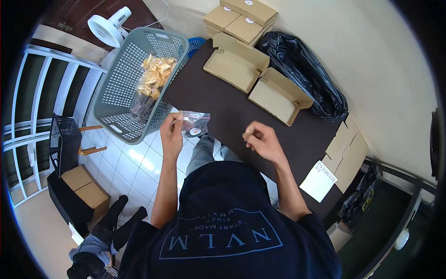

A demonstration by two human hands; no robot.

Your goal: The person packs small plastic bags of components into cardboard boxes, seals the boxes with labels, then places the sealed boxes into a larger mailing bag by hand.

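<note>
My left hand [173, 132] pinches the edge of a small clear zip-lock bag [197, 122]. The bag has a pinkish strip along its top and a round white sticker, and it hangs beside the table's near edge. What lies inside it is hard to make out. Over the dark table [223, 100], my right hand [261, 141] has its fingers curled together, thumb against the index finger. Whether anything small sits in that pinch cannot be seen. Two open cardboard boxes [232, 74] stand on the table beyond my hands, side by side and with nothing visible inside.
Left of the table stands a grey-green basket [121, 88] holding bags of yellowish and dark packets. A black plastic bag [302, 69] and stacked closed boxes [244, 28] line the wall. A notepad [318, 181] and flat cardboard [348, 151] lie at right. Another person sits lower left.
</note>
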